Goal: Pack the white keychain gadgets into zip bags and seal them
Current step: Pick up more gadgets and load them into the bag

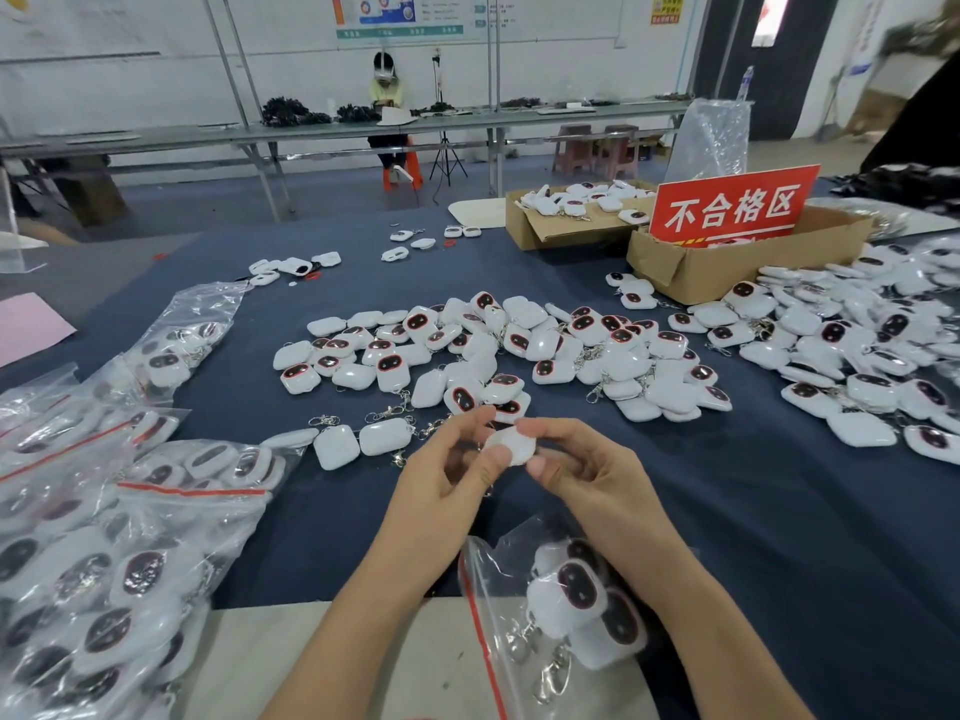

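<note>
White rounded-rectangular plastic keychain gadget (511,445) is held above the bench (753,537), which is covered in dark blue cloth, just in front of the near edge of the central loose pile.

- Left hand (447,475): grip narrow, gadget's left end pinched between thumb and curled fingers.
- Right hand (587,475): grip narrow, gadget's right end pinched between thumb and forefinger.
- Gadget's long axis runs roughly left-right across the view, between the two hands. Plain white side is turned toward the camera; the dark oval face is not seen. The outline is blurred, so the direction of the clip end cannot be told.

A clear plastic zip bag with a red seal strip (498,574) lies below the right forearm, partly on the pale near edge of the bench. Several gadgets are seen inside it, dark oval faces up, metal clips pointing toward the near edge. The red strip runs along the bag's left side.

A loose pile of white gadgets (467,356) is spread mid-bench, faces mixed up and down. A second pile (857,356) lies to the right. Filled clear bags (119,563) are stacked at the left. Two brown cardboard boxes (727,272) are placed at the far right, one carrying a red sign (732,210).
</note>
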